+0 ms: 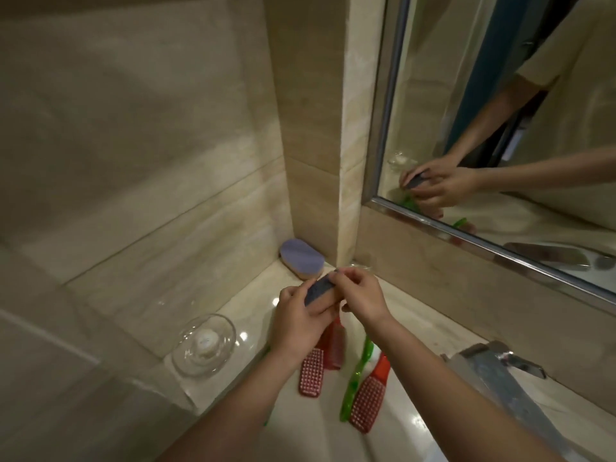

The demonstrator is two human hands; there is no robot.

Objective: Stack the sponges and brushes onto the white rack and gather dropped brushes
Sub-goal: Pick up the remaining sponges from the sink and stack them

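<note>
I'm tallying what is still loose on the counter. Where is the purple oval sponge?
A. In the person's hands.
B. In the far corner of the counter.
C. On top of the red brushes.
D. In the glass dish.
B: the purple sponge sits in the far corner of the counter, while the left hand and right hand hold a dark pad.

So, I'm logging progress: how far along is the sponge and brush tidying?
Done: nothing looks stacked; no white rack is in view. In hand: left hand and right hand grip a dark sponge above the counter. To go: the purple sponge in the corner, red brushes and a green brush lying there.
</note>
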